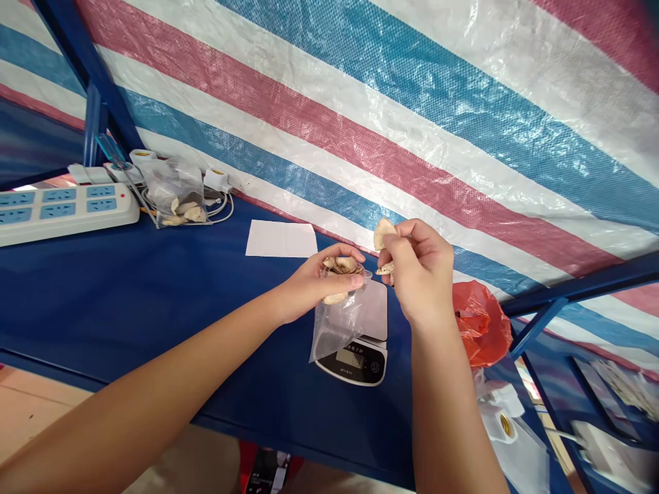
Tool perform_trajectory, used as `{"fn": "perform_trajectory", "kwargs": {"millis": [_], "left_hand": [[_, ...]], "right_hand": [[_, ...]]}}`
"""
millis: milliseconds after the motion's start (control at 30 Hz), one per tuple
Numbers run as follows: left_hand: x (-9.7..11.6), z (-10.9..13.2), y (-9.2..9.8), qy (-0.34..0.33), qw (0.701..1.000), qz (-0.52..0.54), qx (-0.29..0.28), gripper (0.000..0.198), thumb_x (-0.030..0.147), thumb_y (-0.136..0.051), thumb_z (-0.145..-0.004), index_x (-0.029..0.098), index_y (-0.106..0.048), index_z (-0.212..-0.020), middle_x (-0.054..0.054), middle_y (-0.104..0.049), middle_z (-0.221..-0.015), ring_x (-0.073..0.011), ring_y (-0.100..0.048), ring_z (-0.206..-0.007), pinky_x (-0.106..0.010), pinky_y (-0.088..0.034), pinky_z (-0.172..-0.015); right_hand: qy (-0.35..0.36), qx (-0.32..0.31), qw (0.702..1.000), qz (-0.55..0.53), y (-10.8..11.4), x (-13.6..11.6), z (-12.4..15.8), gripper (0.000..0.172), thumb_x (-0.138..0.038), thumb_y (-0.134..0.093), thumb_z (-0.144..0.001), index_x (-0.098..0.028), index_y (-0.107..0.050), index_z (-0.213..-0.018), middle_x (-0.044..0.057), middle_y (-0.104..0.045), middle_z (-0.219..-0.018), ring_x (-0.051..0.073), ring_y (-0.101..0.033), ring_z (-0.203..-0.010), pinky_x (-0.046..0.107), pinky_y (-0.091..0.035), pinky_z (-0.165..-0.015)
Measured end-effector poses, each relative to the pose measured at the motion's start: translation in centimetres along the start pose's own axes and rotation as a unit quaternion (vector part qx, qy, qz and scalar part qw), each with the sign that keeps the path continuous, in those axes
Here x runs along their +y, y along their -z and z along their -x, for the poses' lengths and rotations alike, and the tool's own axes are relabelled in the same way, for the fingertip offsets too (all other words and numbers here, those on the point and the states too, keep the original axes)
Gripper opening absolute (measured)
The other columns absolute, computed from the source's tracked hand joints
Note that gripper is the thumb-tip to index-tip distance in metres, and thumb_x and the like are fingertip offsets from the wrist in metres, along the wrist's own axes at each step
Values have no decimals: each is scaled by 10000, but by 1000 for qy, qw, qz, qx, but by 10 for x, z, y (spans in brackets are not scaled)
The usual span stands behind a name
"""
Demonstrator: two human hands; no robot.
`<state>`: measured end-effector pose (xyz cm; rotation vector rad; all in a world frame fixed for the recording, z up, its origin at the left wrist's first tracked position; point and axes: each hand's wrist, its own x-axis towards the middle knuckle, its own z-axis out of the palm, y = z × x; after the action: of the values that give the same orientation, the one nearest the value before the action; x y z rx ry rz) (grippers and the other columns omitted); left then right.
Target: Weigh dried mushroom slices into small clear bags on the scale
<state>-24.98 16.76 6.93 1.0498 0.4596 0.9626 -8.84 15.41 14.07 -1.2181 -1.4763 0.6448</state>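
My left hand [314, 285] is closed round a clear plastic bag [332, 329] with pale dried slices [342, 265] at its mouth. The bag hangs tilted over a digital kitchen scale [377, 312], hiding part of its plate and display. Just right of the bag's mouth, my right hand [419, 267] pinches a cream-coloured dried slice [384, 232] between thumb and fingers. More slice pieces [385, 269] show beneath its thumb. What kind of slices they are, I cannot tell for sure.
At the back left sit a white power strip [72, 213] and another clear bag of slices [180, 199], near white lamp sockets [217, 180]. White paper [281, 239] lies by the striped sheet [309, 137]. A red plastic bag [478, 322] and a socket [502, 422] are at right.
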Motion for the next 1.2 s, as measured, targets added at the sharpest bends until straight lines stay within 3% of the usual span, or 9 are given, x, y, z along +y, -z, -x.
{"fn": "perform_trajectory", "kwargs": {"millis": [100,200,333,533,633,800,1100,1200], "left_hand": [[0,0,-1,1,1000,4,8,513,437,-906,-708,206,-653,-1091,-43,-686,-1028,-136,-642,-858,-255,-480,-758],[1,1,-1,6,1000,6,22,483,429,-900,-709,199,-659,-1060,-46,-681,-1011,-140,-645,-854,-258,-482,-748],[0,1,-2,7,1000,3,21,430,399,-888,-711,199,-670,-1022,-40,-671,-1008,-148,-650,-875,-266,-494,-755],[-4,2,-4,4,1000,15,12,395,368,-882,-725,193,-675,-1012,-40,-684,-1010,-140,-652,-871,-259,-496,-762],[-6,2,-4,5,1000,19,9,391,369,-882,-732,194,-677,-1015,-36,-684,-1010,-139,-654,-879,-264,-498,-778],[-5,2,-2,2,1000,22,16,411,393,-889,-723,195,-677,-1013,-30,-688,-989,-141,-660,-863,-272,-496,-775],[-6,1,-1,5,999,25,19,422,396,-900,-710,192,-687,-1011,-48,-696,-999,-159,-666,-892,-286,-493,-788],[-7,0,0,4,1000,19,16,411,401,-900,-715,200,-694,-1008,-45,-692,-998,-161,-663,-912,-285,-487,-799]], "right_hand": [[-45,34,998,8,14,15,6,247,-386,-681,-864,-254,-517,-734,-61,-547,-533,118,-454,-412,249,-365,-419],[-113,95,982,120,38,38,25,272,-460,-661,-852,-252,-541,-724,-43,-573,-532,155,-512,-440,278,-397,-465],[-183,66,915,354,64,68,60,254,-424,-610,-869,-257,-541,-690,22,-661,-600,230,-626,-603,334,-435,-626],[-283,15,867,410,68,98,82,135,-325,-563,-871,-258,-547,-755,41,-717,-689,257,-673,-756,328,-430,-686],[-292,-27,861,416,68,109,82,175,-316,-542,-883,-248,-558,-723,47,-697,-708,242,-649,-724,321,-403,-666],[-273,-44,860,428,69,113,86,233,-341,-502,-930,-251,-538,-718,32,-662,-722,238,-615,-757,322,-391,-695],[-253,-45,859,443,72,112,88,249,-394,-556,-891,-252,-523,-689,7,-643,-683,220,-593,-705,318,-389,-687],[-244,-40,865,437,73,112,90,211,-392,-568,-866,-251,-549,-710,15,-687,-753,223,-627,-754,320,-408,-707]]}}
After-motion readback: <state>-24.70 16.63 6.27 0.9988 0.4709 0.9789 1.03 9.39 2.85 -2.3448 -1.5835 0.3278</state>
